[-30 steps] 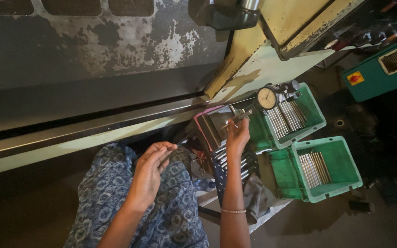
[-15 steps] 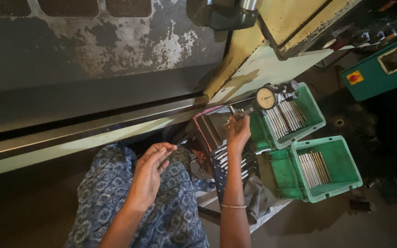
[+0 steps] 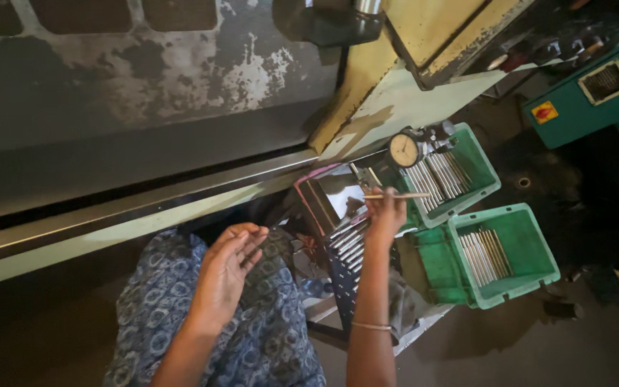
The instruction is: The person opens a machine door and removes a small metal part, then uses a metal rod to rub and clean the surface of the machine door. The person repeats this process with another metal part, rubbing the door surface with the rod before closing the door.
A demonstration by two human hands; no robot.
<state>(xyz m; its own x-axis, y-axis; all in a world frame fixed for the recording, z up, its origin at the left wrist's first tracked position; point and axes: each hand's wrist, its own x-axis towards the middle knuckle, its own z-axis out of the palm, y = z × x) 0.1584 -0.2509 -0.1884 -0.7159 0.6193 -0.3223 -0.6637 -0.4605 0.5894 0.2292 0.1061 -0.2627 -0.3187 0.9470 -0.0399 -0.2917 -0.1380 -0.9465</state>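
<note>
far green crate (image 3: 483, 166) of metal rods | near green crate (image 3: 531, 240) with more rods, just beside it | teal machine cabinet (image 3: 603, 86) behind | worn grey panel (image 3: 145, 86) opposite | blue patterned cloth (image 3: 159, 308) below

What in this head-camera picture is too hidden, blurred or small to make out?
- Round dial gauge: face too small to read.
- Thin metal rod in the right hand: near end hidden by fingers.
- Left hand: palm turned away, contents unseen.
- Lower green plastic crate: rods blurred, uncountable.
- Teal cabinet: cut off by the right edge.
</note>
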